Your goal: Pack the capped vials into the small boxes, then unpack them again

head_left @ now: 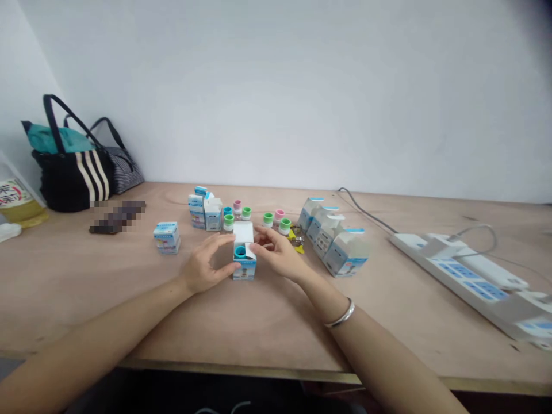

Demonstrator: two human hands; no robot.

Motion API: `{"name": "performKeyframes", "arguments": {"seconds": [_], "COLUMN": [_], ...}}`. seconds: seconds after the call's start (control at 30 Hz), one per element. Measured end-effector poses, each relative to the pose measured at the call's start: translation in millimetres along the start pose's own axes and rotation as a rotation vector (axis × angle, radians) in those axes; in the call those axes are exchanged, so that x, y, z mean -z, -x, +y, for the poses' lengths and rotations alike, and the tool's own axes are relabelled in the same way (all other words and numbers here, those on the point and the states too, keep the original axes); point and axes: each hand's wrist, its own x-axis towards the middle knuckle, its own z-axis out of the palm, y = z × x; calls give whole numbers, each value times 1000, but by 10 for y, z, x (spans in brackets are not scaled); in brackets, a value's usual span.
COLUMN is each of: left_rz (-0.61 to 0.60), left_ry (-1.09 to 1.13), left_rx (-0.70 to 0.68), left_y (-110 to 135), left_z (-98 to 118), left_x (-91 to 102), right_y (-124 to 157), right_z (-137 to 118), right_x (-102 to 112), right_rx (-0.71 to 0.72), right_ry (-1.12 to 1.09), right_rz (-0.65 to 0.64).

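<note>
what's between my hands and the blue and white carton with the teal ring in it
Nothing visible. The left hand and right hand are both at the carton, one on each side, close by its raised white flap, with no other item between them.

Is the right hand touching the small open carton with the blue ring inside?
Touching: in the head view, the right hand rests its fingertips against the upper edge of the small open carton.
</note>
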Motion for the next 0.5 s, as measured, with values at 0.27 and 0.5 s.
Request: {"name": "performKeyframes", "arguments": {"seconds": [0.27,0.5], "left_rz": [-37,28], "left_ry": [60,-9], "left_rx": [-9,-26], "left_y": [14,-7], "left_z": [33,6], "left_x": [-26,-7], "right_y": [21,56], "right_z": [-70,-144], "right_x": [-1,21], "right_rx": [135,366], "right_ry": [-116,80], "right_rz": [-42,21]}}
